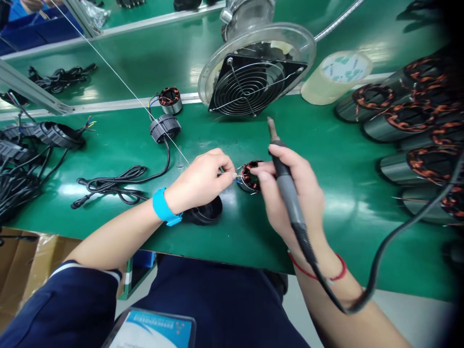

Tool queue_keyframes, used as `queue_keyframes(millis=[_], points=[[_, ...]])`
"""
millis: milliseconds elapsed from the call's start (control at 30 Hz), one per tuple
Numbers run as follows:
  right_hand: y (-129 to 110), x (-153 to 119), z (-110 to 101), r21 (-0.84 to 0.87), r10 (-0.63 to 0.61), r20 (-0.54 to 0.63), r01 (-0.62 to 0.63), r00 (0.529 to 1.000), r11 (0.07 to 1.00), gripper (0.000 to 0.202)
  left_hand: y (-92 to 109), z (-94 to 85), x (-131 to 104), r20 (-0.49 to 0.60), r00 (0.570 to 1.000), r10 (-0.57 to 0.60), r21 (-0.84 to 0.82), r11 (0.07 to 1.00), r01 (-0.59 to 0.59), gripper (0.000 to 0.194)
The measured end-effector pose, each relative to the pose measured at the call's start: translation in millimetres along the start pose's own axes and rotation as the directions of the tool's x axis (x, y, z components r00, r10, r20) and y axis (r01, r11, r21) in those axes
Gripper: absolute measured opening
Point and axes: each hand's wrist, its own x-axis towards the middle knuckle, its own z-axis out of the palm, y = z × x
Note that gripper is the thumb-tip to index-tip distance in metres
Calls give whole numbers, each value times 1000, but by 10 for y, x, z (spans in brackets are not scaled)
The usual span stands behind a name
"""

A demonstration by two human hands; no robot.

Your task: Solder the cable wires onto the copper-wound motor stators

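My right hand (295, 193) is wrapped round a soldering iron (288, 193), whose tip points up and away from me. Its thumb and a finger also reach the rim of a small motor stator (250, 177) with copper windings. My left hand (205, 176) is closed in a pinch on thin lead wires (238, 177) at the stator's left side. A fine, taut solder wire (126, 87) runs from the upper left down to this hand; its end is hidden. Beneath my left wrist lies a black round housing (206, 211), partly covered, with a cable.
A fume extractor fan (250, 87) stands at the back, beside a tape roll (337, 77). Several larger stators (398, 123) crowd the right. Another stator (170, 100), a cabled housing (165, 128) and a coiled cable (123, 183) lie left of centre. Cabled housings (54, 134) pile up far left.
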Motion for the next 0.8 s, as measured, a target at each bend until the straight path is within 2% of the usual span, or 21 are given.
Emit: queue_keyframes(millis=[167,267,467,800], points=[[-103,-260,-194,77,-2,-181,16,983,997,35,41,18,-16,-8,999,-32,-15,999,32,16],[-65,-440,-229,72,-46,-236,65,971,995,30,66,30,-21,-19,999,-37,-18,999,37,18],[6,-546,-225,70,-173,-280,200,944,977,17,81,49,-23,-42,999,-26,-4,1000,26,20],[-4,-558,-203,34,-146,-287,162,947,986,18,59,78,-21,-78,996,31,10,999,-30,21]])
